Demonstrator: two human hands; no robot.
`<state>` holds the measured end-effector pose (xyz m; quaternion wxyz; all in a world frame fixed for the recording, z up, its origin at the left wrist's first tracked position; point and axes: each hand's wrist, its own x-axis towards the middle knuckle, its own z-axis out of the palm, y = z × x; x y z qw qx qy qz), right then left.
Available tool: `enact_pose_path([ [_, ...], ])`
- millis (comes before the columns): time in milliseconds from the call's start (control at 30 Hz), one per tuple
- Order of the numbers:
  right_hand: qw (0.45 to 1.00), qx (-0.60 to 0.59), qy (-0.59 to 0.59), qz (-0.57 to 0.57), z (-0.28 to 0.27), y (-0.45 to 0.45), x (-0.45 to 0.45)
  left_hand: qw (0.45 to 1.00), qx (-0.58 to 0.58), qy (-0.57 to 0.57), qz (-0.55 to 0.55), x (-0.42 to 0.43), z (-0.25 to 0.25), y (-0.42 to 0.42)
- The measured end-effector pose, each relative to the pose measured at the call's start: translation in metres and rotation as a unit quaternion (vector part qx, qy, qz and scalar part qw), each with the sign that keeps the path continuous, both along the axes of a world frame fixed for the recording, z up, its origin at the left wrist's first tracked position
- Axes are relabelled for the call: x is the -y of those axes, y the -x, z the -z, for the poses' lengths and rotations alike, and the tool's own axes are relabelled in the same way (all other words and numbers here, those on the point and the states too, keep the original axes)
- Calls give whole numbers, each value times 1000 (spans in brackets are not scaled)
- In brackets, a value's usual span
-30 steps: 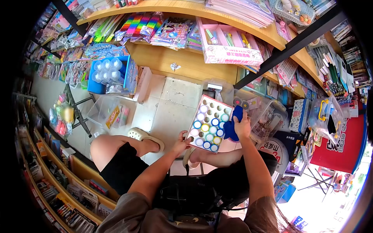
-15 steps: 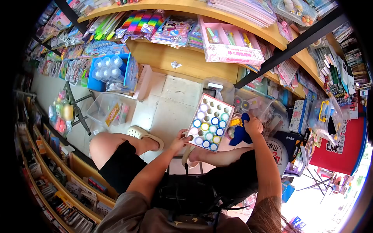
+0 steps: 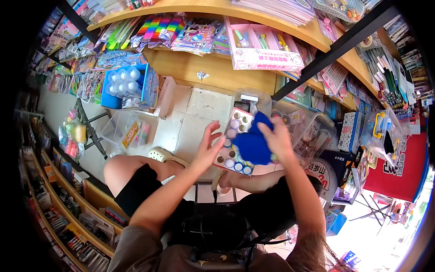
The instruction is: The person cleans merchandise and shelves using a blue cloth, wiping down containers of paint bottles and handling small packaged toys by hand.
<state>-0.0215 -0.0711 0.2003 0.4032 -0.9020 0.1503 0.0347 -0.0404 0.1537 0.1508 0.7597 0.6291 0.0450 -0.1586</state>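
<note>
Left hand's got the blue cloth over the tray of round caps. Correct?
Wrong hand. The head view shows the right hand gripping the blue cloth over the tray of round caps. Rest stands.

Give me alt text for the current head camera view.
A right hand holds a blue cloth over a white tray of round white caps, hiding part of it. The left hand, open, is at the tray's left side. Stocked wooden shelves stand beyond.
</note>
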Motion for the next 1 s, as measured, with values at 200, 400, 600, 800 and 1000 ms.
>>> enact_pose_path([
  [200, 961, 56, -215, -165, -14, -35, -89, 995, -42, -84, -29, -58, -79, -62],
  [400, 979, 146, 119, -74, 117, -57, 4, 962, -136, 101, -214, -137, -68, -98],
  [600, 957, 152, 195, -153, 163, -57, -3, 966, -157, 104, -178, -142, -51, -107],
  [800, 938, 168, 249, -173, 166, -65, -19, 966, -174, 104, -158, -146, -59, -108],
  [1000, 941, 168, 251, -153, 178, -68, -26, 967, -171, 90, -166, -144, -59, -107],
])
